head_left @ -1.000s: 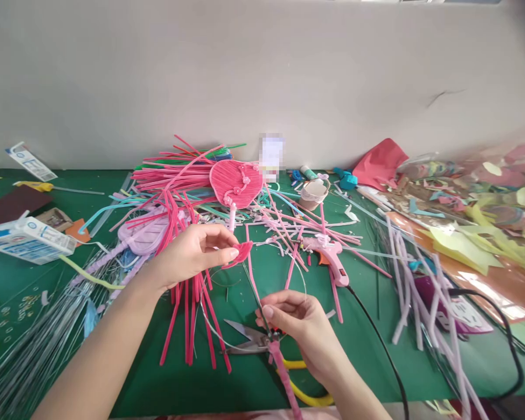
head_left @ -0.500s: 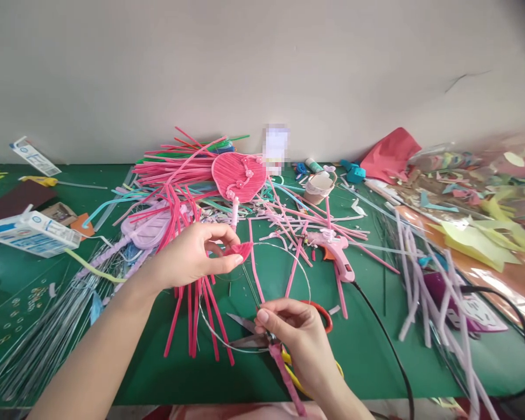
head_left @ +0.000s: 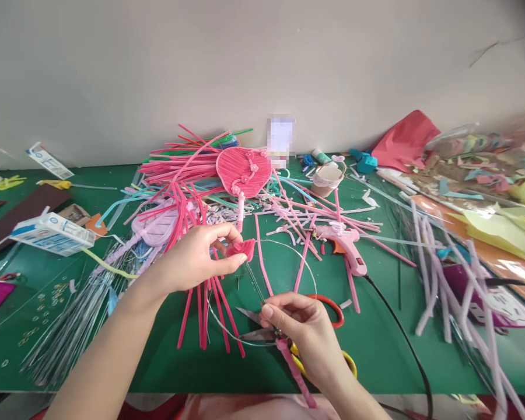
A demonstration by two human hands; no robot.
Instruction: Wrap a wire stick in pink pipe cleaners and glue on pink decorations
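My left hand (head_left: 210, 254) pinches a small folded pink pipe-cleaner piece (head_left: 247, 249), petal-like in shape, between thumb and fingers. Thin dark wires (head_left: 254, 281) run down from it to my right hand (head_left: 300, 326), whose thumb and fingers are closed on them. A white wire hoop (head_left: 314, 271) curves around this spot. Its pink-wrapped handle (head_left: 295, 370) comes out below my right hand; whether the fingers also grip it is hidden. Open-bladed scissors (head_left: 256, 335) with red and yellow handles lie beneath that hand. Pink pipe cleaners (head_left: 192, 315) spread under my left wrist.
A pink glue gun (head_left: 347, 248) with a black cord lies to the right. Behind stand a finished-looking pink round fan (head_left: 245, 172) and a paper cup (head_left: 326, 178). Wire bundles (head_left: 70, 332) and a milk carton (head_left: 55, 233) are at left, lilac pipe cleaners (head_left: 424, 280) at right.
The view has shifted slightly, so most things sit further right. The pink piece has turned a little in my left hand. Both hands keep their hold.
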